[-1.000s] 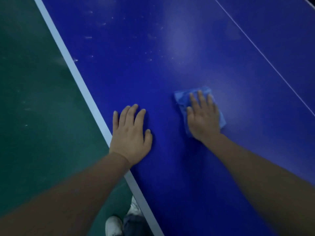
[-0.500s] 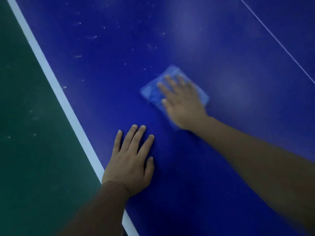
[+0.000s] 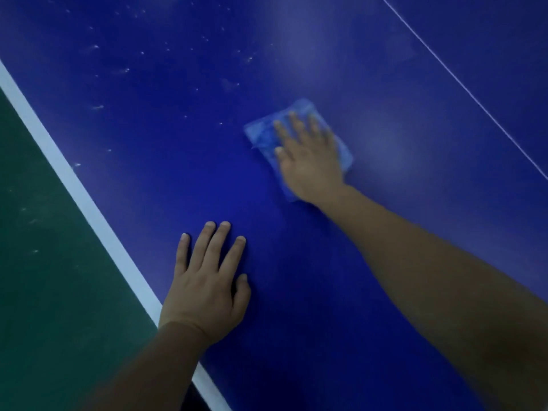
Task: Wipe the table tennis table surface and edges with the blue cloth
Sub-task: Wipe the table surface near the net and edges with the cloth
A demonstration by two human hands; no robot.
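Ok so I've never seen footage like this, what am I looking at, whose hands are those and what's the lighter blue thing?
There is no machine here: a person wears a camera on the head, so you look down along their own arms. The left hand lies flat and open on the dark blue table tennis table, near its white edge stripe. The right hand presses flat on a blue cloth; nothing is gripped. Pale specks dot the surface farther out, and the green floor lies beyond the edge.
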